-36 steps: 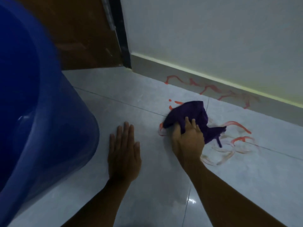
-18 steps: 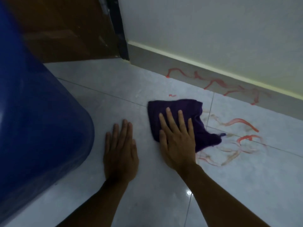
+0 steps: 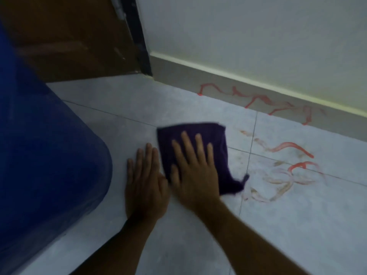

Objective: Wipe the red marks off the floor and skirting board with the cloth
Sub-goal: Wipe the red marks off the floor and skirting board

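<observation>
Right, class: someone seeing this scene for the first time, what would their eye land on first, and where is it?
Probably the red marks squiggled over the pale floor tiles at right, with more red along the skirting board behind. Next, the dark purple cloth in the middle, pressed flat under the right hand, with the left hand flat on the floor beside it. A big blue tub fills the left side.

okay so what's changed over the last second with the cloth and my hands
The right hand went from gripping the bunched cloth to pressing it flat with open fingers, and slid it left, off the floor marks, until it touches the left hand. The left hand stayed flat on the floor; the skirting marks are untouched.
</observation>
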